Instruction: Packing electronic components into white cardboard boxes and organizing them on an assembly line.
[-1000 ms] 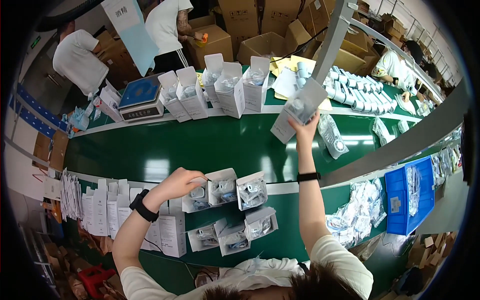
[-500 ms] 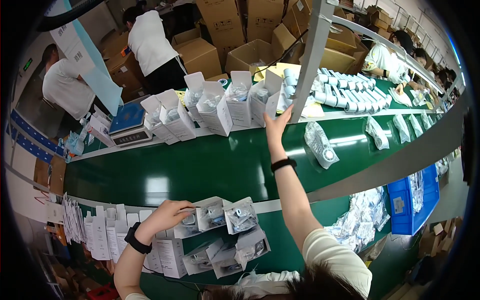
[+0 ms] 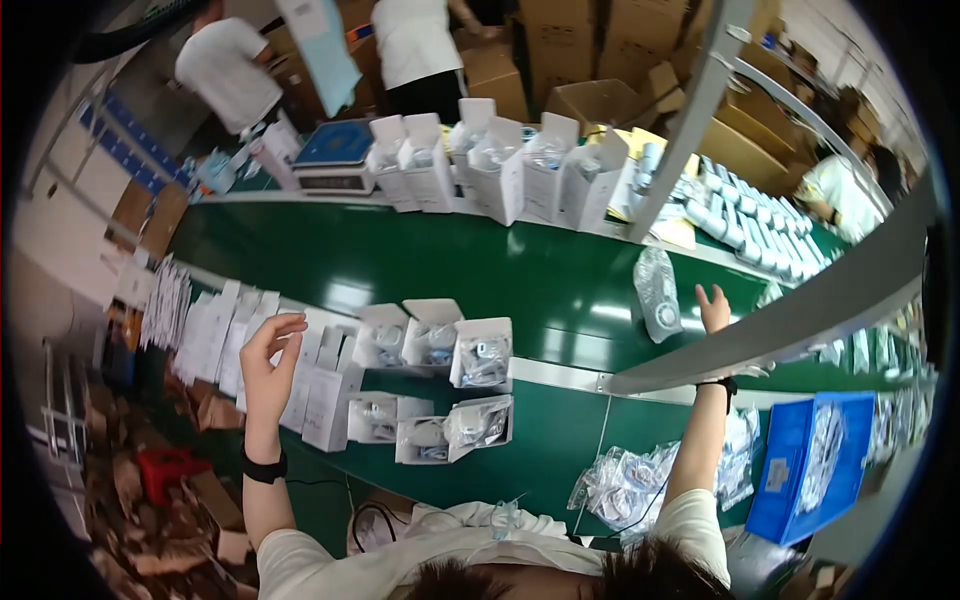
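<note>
My right hand reaches over the green conveyor belt with its fingers spread and nothing in them. Just left of it lies a white device in a clear plastic bag, with a small gap between. My left hand is raised over a row of closed white boxes, its fingers bent, apart from the thumb and holding nothing. To its right stand several open white boxes on the near table, each with bagged parts and cables inside.
Along the belt's far side stand several open white boxes, a blue-topped scale and rows of white cylinders. A grey metal frame post rises there. Bagged parts and a blue bin lie at the near right.
My right hand has left the far row of boxes and moved right, beside the bagged device. My left hand has come off the open near boxes and moved left. The view has shifted.
</note>
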Demonstrator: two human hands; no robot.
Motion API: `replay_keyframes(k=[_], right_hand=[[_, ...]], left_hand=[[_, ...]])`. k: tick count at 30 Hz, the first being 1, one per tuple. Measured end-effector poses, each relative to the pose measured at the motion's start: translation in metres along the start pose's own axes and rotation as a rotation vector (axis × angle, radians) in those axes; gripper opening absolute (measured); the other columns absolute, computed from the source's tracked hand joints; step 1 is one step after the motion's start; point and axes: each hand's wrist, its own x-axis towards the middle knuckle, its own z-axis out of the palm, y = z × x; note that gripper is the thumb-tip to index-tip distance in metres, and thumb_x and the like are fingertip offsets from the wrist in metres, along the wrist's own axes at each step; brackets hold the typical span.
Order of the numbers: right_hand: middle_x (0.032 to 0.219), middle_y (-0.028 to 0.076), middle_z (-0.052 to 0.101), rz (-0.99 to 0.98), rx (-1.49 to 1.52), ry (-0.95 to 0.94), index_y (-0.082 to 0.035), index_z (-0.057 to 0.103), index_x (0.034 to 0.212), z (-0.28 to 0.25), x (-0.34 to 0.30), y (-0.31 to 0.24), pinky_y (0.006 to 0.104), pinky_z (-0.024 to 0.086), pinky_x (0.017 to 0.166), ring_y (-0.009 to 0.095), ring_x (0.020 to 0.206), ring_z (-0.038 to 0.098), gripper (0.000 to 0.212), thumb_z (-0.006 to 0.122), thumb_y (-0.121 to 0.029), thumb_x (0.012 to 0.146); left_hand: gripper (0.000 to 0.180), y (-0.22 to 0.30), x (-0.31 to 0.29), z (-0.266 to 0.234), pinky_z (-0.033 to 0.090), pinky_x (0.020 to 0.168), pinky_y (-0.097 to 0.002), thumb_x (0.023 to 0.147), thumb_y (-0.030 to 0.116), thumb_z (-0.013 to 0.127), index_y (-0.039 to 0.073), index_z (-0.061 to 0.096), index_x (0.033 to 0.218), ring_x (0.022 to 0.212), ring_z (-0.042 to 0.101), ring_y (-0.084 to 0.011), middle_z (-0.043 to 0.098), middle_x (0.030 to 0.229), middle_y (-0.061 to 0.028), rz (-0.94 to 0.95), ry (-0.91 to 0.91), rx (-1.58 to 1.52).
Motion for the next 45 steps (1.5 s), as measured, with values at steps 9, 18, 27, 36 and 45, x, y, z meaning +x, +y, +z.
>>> replay_keyframes(k=[9, 18, 27, 36, 45], right_hand=[[0.098, 0.023, 0.056, -0.188, 0.074, -0.746, -0.005, 0.031, 0.125, 0.051, 0.013, -0.076, 0.0402, 0.044, 0.081, 0.032, 0.091, 0.056, 0.078, 0.071, -0.013, 0.059], [0.116, 0.024, 0.045, -0.525, 0.069, -0.674, -0.013, 0.023, 0.133, 0.068, -0.033, -0.044, 0.0361, 0.047, 0.073, 0.033, 0.093, 0.053, 0.095, 0.073, -0.013, 0.053], [0.098, 0.020, 0.056, -0.268, 0.256, -0.483, -0.005, 0.028, 0.129, 0.030, -0.071, -0.075, 0.0371, 0.042, 0.082, 0.029, 0.094, 0.054, 0.078, 0.069, -0.018, 0.062], [0.126, 0.013, 0.036, -0.093, 1.249, 0.038, -0.004, 0.018, 0.133, -0.148, -0.217, -0.004, 0.0315, 0.035, 0.092, 0.023, 0.110, 0.041, 0.081, 0.063, -0.009, 0.066], [0.128, 0.010, 0.031, -0.113, 1.636, -0.506, -0.011, 0.009, 0.136, -0.145, -0.361, -0.092, 0.0329, 0.026, 0.098, 0.022, 0.118, 0.031, 0.097, 0.063, -0.010, 0.055]], left_hand=[[0.033, -0.129, -0.097, -0.034, 0.045, 0.073, -0.0275, 0.074, 0.009, 0.060, 0.001, 0.052, 0.105, 0.095, 0.053, -0.0219, 0.055, 0.104, -0.0132, -0.407, 0.483, 0.293], [0.086, -0.203, -0.046, 0.004, 0.012, 0.100, -0.0532, 0.066, 0.028, 0.070, 0.008, 0.020, 0.134, 0.128, 0.011, -0.0361, 0.014, 0.138, -0.0205, -0.488, -0.022, 0.815], [0.095, -0.240, -0.067, -0.001, 0.010, 0.098, -0.0595, 0.064, 0.024, 0.070, 0.011, 0.010, 0.137, 0.128, 0.013, -0.0361, 0.012, 0.139, -0.0206, -0.387, 0.026, 0.879], [0.108, 0.015, -0.132, 0.011, 0.020, 0.100, -0.0424, 0.056, 0.024, 0.078, 0.004, 0.008, 0.136, 0.122, 0.023, -0.0333, 0.014, 0.133, -0.0192, 0.152, 0.527, 0.030], [0.103, 0.094, -0.202, 0.214, 0.027, 0.091, -0.0472, 0.059, 0.021, 0.077, -0.003, 0.009, 0.132, 0.111, 0.027, -0.0398, 0.022, 0.120, -0.0219, 0.440, -0.156, -0.121]])
